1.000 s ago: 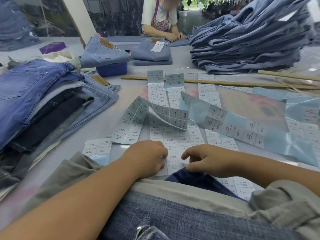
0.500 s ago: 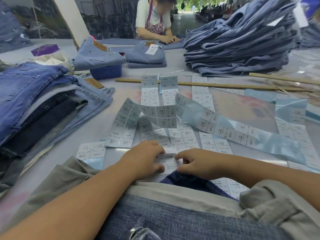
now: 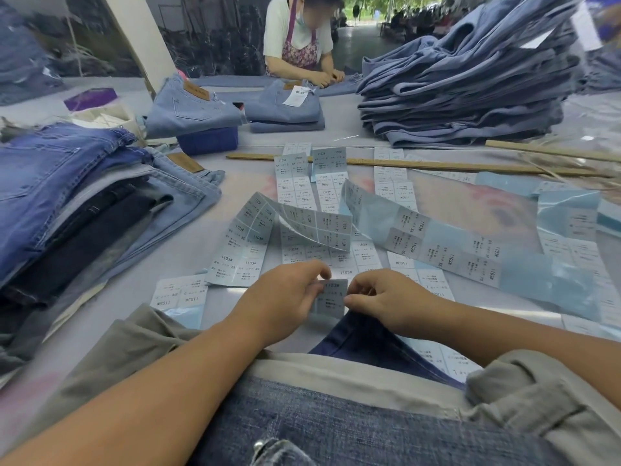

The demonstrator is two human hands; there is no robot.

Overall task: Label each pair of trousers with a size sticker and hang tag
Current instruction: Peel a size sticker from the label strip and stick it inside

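A small pale-blue size sticker (image 3: pixel 331 297) printed "1103#" stands upright between my two hands, just above the table. My left hand (image 3: pixel 285 297) pinches its left edge with thumb and fingers. My right hand (image 3: pixel 386 301) holds its right edge with curled fingers. Long strips of sticker sheets (image 3: pixel 302 227) lie spread and partly curled across the table in front of my hands. Directly below the sticker lies a dark navy pair of trousers (image 3: pixel 369 341), and a denim pair (image 3: pixel 336 428) covers the near edge under my forearms.
A pile of folded jeans (image 3: pixel 67 196) lies at the left, and a tall stack of blue trousers (image 3: pixel 470 82) stands at the back right. A wooden ruler (image 3: pixel 437 164) crosses the table. Another person (image 3: pixel 299 38) works at the far side beside folded jeans with a hang tag (image 3: pixel 285 102).
Both hands rose from the sheets flat on the table, and one sticker has come off and now stands held between them.
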